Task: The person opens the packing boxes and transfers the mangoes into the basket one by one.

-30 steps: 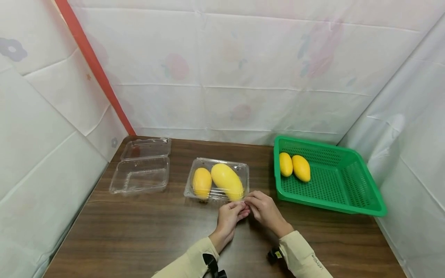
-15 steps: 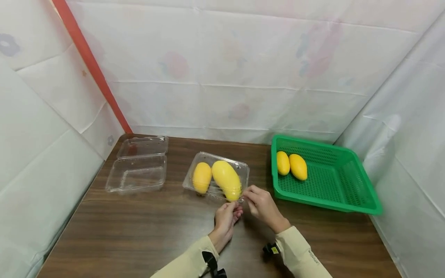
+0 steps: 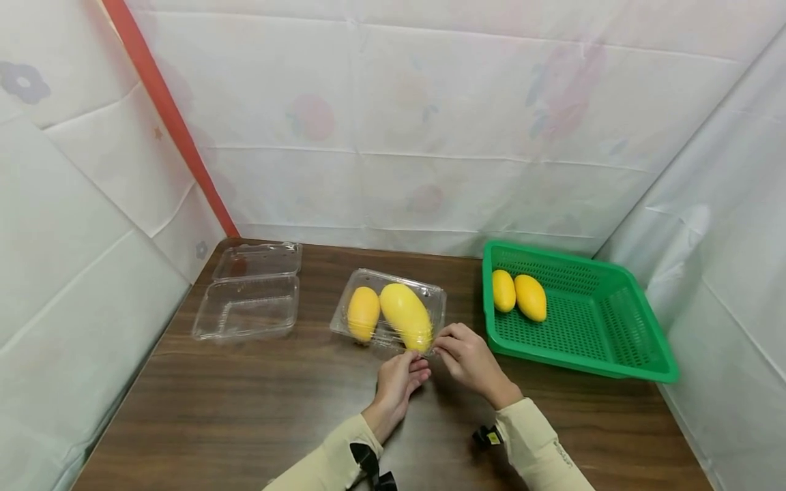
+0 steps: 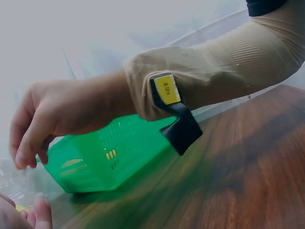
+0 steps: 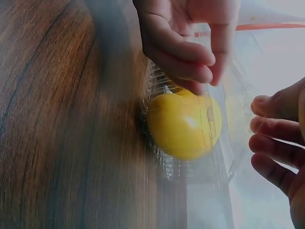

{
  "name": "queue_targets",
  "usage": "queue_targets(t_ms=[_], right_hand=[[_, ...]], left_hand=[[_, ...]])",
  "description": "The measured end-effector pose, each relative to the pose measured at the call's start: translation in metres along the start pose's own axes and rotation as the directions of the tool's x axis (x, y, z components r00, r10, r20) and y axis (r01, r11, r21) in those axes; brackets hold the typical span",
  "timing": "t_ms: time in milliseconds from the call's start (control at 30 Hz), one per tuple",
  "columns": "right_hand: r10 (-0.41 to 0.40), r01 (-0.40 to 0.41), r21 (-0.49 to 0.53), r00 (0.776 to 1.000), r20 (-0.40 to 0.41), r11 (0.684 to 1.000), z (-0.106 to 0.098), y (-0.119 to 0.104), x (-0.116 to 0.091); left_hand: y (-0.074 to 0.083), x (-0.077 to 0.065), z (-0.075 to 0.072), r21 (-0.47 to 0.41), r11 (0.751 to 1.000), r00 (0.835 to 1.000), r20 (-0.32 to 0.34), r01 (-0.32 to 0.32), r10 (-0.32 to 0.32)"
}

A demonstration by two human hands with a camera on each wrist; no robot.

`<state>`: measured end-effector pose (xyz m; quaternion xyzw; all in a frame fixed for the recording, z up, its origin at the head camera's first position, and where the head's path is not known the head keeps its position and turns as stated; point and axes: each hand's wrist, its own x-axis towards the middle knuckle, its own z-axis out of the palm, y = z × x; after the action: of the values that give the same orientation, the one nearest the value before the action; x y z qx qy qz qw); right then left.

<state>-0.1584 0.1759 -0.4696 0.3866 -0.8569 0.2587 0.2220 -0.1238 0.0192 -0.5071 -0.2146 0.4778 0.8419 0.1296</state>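
Observation:
A clear plastic clamshell container [image 3: 437, 300] stands mid-table with a smaller yellow mango [image 3: 364, 314] and a larger yellow mango [image 3: 406, 317] inside. Clear plastic lies over the fruit. My left hand [image 3: 391, 389] pinches the container's front edge near its right corner, thumb on top and the other fingers loosely extended. Close beside it, the right hand [image 3: 469, 361] pinches the front right corner with thumb and fingertips. From the right wrist, the big mango [image 5: 181, 126] shows through the clear wall, between the two hands and the table.
A green basket [image 3: 583, 327] on the right holds a small mango [image 3: 503, 291] and another mango [image 3: 531, 298]. At the back left lies a second clear container [image 3: 252, 307], its lid folded back. White patterned sheets enclose the table's back and sides.
The container's near edge has come up and back slightly from its place a second ago. The right hand has shifted a little along the corner; both hands stay at the front edge.

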Motion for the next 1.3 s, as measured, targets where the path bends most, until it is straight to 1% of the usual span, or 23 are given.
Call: queue_targets(t_ms=[133, 300, 433, 633, 867, 967, 1100, 1300], right_hand=[[0.022, -0.022, 0.011, 1.0, 0.004, 1.0, -0.001, 0.0, -0.002], [0.027, -0.027, -0.01, 1.0, 0.005, 1.0, -0.001, 0.002, -0.004], [0.031, -0.03, -0.015, 0.999, 0.012, 0.999, -0.001, 0.003, -0.005], [0.036, -0.036, -0.018, 0.999, 0.019, 0.999, -0.002, 0.004, -0.006], [0.028, -0.028, -0.021, 1.0, -0.004, 0.999, 0.0, 0.004, -0.008], [0.029, -0.03, -0.011, 1.0, -0.009, 1.0, 0.0, 0.004, -0.009], [0.041, -0.041, 0.003, 0.999, -0.005, 0.999, -0.002, 0.005, -0.008], [0.063, -0.063, 0.002, 0.998, 0.003, 0.998, -0.005, 0.005, -0.007]], left_hand=[[0.004, 0.001, -0.004, -0.008, 1.0, 1.0, -0.03, -0.009, 0.009], [0.012, 0.003, -0.012, -0.014, 0.999, 0.997, -0.071, -0.031, 0.03], [0.018, 0.004, -0.019, -0.015, 0.998, 0.995, -0.08, -0.06, 0.059], [0.024, 0.007, -0.03, 0.013, 0.998, 0.992, -0.101, -0.068, 0.069], [0.03, 0.009, -0.043, -0.006, 0.995, 0.986, -0.137, -0.098, 0.096], [0.033, 0.011, -0.049, -0.013, 0.994, 0.982, -0.157, -0.108, 0.105], [0.04, 0.014, -0.057, -0.021, 0.99, 0.972, -0.195, -0.139, 0.132], [0.05, 0.018, -0.069, -0.029, 0.989, 0.959, -0.249, -0.144, 0.133]])
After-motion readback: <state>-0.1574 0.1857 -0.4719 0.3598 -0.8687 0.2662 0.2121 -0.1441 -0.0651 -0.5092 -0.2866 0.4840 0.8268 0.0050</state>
